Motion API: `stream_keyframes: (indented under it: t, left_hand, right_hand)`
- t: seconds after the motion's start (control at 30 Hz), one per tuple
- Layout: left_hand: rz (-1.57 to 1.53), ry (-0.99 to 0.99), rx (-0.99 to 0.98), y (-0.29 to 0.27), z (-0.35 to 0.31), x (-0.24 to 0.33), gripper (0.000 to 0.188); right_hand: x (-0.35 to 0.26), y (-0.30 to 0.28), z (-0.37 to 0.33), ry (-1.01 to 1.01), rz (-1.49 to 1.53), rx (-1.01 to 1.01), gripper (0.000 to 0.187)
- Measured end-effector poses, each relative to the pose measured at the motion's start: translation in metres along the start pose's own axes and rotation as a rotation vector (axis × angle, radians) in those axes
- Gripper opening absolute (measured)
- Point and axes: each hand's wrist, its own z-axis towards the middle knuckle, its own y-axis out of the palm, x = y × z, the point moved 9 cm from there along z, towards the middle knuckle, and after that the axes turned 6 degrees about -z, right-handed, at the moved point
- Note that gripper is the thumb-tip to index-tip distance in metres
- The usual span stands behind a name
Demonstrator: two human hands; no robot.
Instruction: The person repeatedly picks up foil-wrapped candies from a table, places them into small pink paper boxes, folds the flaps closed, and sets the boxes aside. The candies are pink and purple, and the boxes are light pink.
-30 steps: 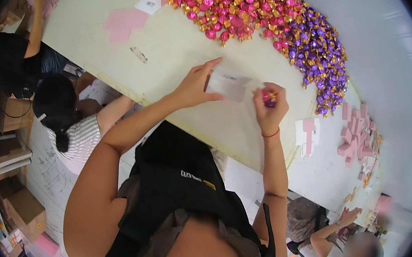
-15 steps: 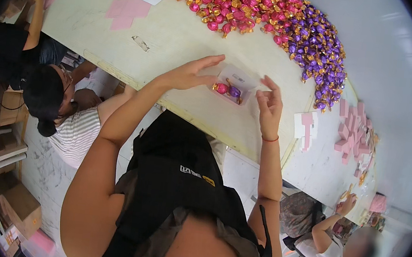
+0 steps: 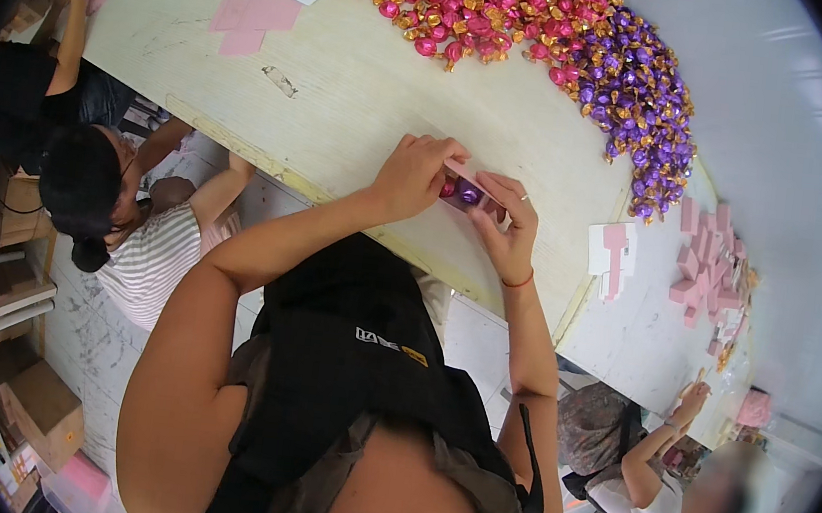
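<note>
Near the table's front edge, a small pink box (image 3: 473,176) sits between my two hands with its lid flap partly folded down. Inside it show a purple-wrapped candy (image 3: 469,194) and part of a pink-wrapped candy (image 3: 448,187). My left hand (image 3: 413,176) closes round the left end, its fingertips on the lid's edge. From the right, my right hand (image 3: 509,225) grips the other end, with thumb at the near side and fingers over the far side. My fingers hide both ends of the box.
Beyond my hands lies a big heap of pink candies (image 3: 477,13) and purple candies (image 3: 638,100). Flat pink card blanks (image 3: 253,20) lie far left, a white-and-pink blank (image 3: 611,261) right, and piled pink boxes (image 3: 706,262) further right. Co-workers sit on both sides.
Both hands have come inward from either side of the box and now grip it. The lid, upright before, has tilted down over the candies.
</note>
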Motion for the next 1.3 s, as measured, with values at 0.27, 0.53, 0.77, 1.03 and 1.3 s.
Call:
stream_keyframes:
  t: [0.27, 0.53, 0.77, 1.03, 1.3]
  left_hand:
    - [0.033, 0.042, -0.155, 0.004, 0.002, -0.003, 0.038]
    - [-0.539, -0.119, -0.335, -0.011, -0.004, -0.003, 0.042]
    - [-0.382, -0.082, -0.306, -0.008, -0.009, -0.008, 0.018]
    - [-0.421, -0.068, -0.335, -0.008, -0.009, -0.007, 0.010]
    - [-0.116, 0.168, -0.324, -0.006, -0.012, 0.011, 0.013]
  right_hand:
    - [-0.007, -0.008, 0.008, -0.092, -0.315, -0.120, 0.045]
    - [0.016, 0.006, -0.005, 0.135, -0.075, -0.094, 0.046]
    - [-0.018, 0.002, -0.010, -0.318, -0.403, -0.086, 0.046]
    - [-0.008, -0.005, -0.011, -0.273, -0.334, -0.256, 0.043]
    - [-0.010, -0.017, -0.024, -0.342, -0.275, -0.053, 0.027]
